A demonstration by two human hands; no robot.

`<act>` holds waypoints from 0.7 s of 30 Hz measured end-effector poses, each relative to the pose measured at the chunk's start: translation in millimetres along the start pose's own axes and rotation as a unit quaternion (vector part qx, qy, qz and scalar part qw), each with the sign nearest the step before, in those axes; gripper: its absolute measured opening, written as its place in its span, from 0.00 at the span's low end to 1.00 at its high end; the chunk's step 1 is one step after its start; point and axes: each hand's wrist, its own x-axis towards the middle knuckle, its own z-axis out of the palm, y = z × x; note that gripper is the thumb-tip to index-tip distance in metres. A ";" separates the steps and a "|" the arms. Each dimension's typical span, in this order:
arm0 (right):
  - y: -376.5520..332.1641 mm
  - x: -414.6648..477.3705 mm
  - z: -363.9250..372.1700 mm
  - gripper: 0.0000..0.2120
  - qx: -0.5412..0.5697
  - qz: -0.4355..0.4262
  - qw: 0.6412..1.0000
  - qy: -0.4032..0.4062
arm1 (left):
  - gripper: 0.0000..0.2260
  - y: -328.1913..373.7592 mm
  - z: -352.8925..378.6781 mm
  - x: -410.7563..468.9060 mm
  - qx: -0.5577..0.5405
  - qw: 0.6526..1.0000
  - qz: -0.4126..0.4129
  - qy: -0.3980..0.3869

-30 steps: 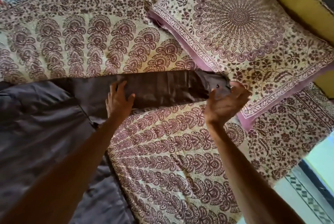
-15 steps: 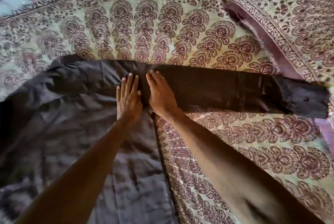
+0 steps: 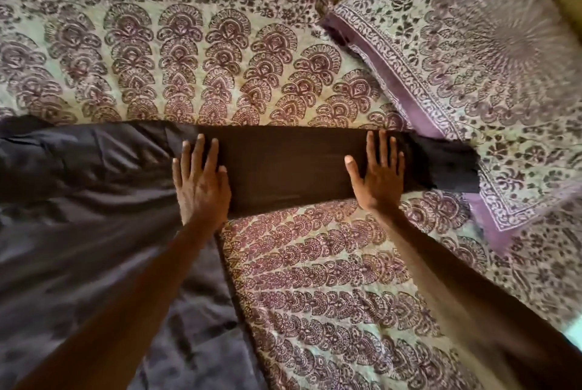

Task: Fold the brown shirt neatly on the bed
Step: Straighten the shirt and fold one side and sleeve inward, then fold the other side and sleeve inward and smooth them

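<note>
Right hand (image 3: 379, 175) has slid out along the sleeve (image 3: 289, 166) toward the pillow (image 3: 472, 52); left hand (image 3: 201, 181) stays. Both flat, fingers spread, gripping nothing. Shirt (image 3: 78, 216) left of pillow: light, limp; I'd pinch the cuff.

The shirt (image 3: 94, 232) was spread on the bedspread (image 3: 315, 279), its body lying to the left and one sleeve (image 3: 289, 166) laid out flat to the right. The left hand (image 3: 201, 188) was pressed flat where the sleeve meets the body, and the right hand (image 3: 379, 175) flat on the sleeve farther right. The cuff end (image 3: 453, 169) was rested on the near-left edge of the pillow (image 3: 472, 52), which was placed at the far right.
</note>
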 end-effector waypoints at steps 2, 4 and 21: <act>14.7 8.2 -7.9 0.36 -0.001 0.015 1.000 -0.005 | 0.24 33.2 15.1 -0.4 0.002 0.995 0.087 -0.046; 6.6 8.9 -8.9 0.35 -0.002 -0.052 0.999 -0.015 | 0.26 65.1 33.5 -6.5 0.018 0.991 0.112 -0.075; 59.1 -17.5 -32.3 0.24 0.132 -0.108 0.983 0.069 | 0.28 92.6 36.6 -9.2 -0.017 0.996 0.063 -0.065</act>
